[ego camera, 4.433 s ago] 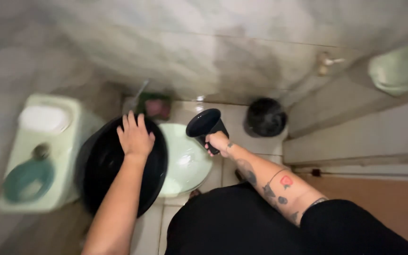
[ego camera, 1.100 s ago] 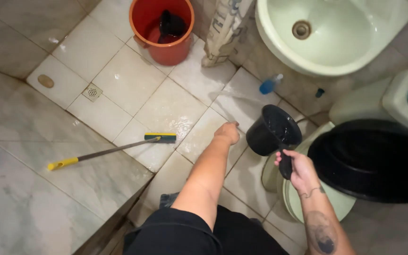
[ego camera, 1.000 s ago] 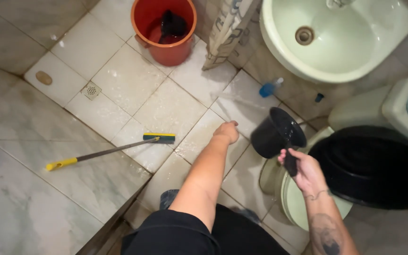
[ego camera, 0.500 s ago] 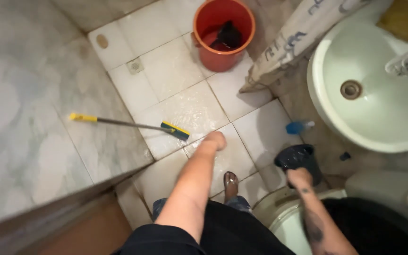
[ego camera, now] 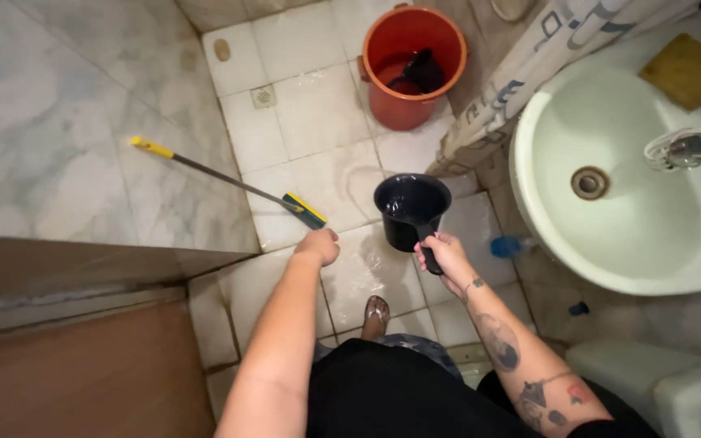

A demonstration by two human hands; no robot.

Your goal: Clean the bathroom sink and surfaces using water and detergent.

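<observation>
Right hand (ego camera: 446, 258) has its fingers wrapped round the handle of a black dipper (ego camera: 412, 210), which sits upright just ahead of the knuckles, its mouth facing up over the wet tiled floor (ego camera: 318, 122). Left hand (ego camera: 318, 245) is out in front too, curled into a loose fist and holding nothing, well apart from the dipper, which is off to its right. Just beyond the left hand lies a brush head in yellow and dark green (ego camera: 305, 210), its long handle (ego camera: 204, 172) running away to the left up to a yellow tip. Far ahead of both hands stands an orange bucket (ego camera: 412, 81) with something dark inside. Off to the right of the right hand is a pale green basin (ego camera: 634, 219), a patterned curtain (ego camera: 521, 81) hanging past its edge. Below the hands, one sandalled foot (ego camera: 376, 312) is on the tiles.
</observation>
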